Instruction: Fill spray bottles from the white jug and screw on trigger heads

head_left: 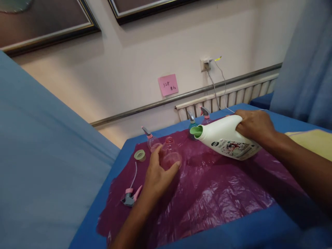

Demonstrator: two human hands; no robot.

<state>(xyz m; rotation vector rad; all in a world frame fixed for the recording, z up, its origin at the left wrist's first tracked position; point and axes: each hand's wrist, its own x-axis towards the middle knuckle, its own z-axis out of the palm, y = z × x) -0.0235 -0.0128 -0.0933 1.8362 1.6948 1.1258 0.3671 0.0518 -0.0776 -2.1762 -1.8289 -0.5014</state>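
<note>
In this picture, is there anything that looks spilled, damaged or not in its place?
No spill or damage is evident, though glare on the plastic sheet could hide drips. One spray trigger lies loose, apart from the open spray bottle at the left hand; probably unscrewed.

White jug [225,133], green spout [196,131], pinkish see-through bottle [171,158], purple sheet [207,197]

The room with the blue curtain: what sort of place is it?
Possibly a treatment or training room, though nothing settles it. A blue curtain hangs at the right, a radiator runs along the wall, and a framed picture hangs above.
</note>
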